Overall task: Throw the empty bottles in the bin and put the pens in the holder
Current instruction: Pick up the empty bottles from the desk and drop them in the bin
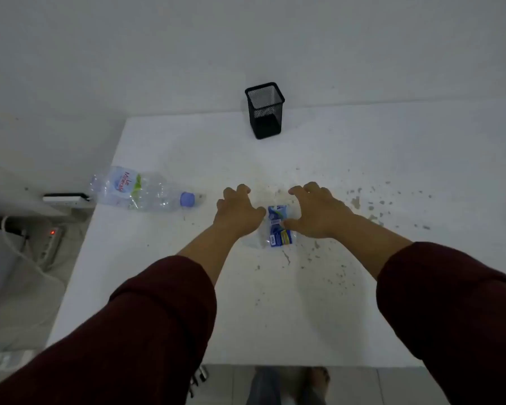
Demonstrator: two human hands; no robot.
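A small crushed clear bottle with a blue label [278, 226] lies on the white table [275, 317] between my two hands. My left hand [238, 211] hovers just left of it, fingers spread and curled, holding nothing. My right hand [316, 211] is just right of it, fingers apart, thumb touching the label's edge. A larger empty clear bottle with a blue cap [140, 190] lies on its side at the table's left edge. A black mesh pen holder [265, 110] stands upright at the table's far edge. I see no pens and no bin.
The table top is speckled with grey chipped spots [362, 200] on the right. Left of the table, on the floor, lies a white power strip with a red light [51, 238] and a white cable [21, 252]. A white wall stands behind.
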